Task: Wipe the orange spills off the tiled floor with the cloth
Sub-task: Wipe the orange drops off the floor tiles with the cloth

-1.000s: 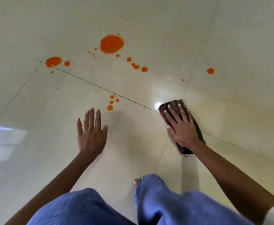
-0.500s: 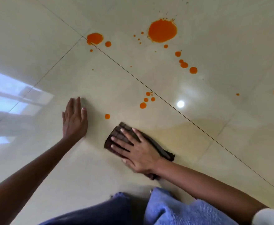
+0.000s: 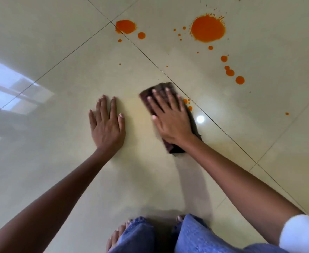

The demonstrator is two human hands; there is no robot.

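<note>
My right hand (image 3: pixel 170 117) presses flat on a dark brown folded cloth (image 3: pixel 161 89) on the cream tiled floor (image 3: pixel 58 179). A few small orange drops (image 3: pixel 187 103) show at the cloth's right edge. My left hand (image 3: pixel 107 125) lies flat and bare on the tile just left of the cloth, fingers apart. Farther away sit a large orange splat (image 3: pixel 207 29), a medium blot (image 3: pixel 125 26) on the tile joint with a round drop (image 3: pixel 141 35) beside it, and a trail of drops (image 3: pixel 230 72) running to the right. One tiny drop (image 3: pixel 287 113) lies far right.
My bare feet (image 3: pixel 117 236) and blue jean legs (image 3: pixel 195 234) fill the bottom edge. Dark grout lines (image 3: pixel 223 130) cross the floor diagonally. A window reflection (image 3: pixel 9 92) glares at the left, and a small lamp reflection (image 3: pixel 200 119) shines right of the cloth.
My right hand has slid the cloth up and to the right over the cluster of small drops. The single drop left of that cluster is gone. The view has shifted.
</note>
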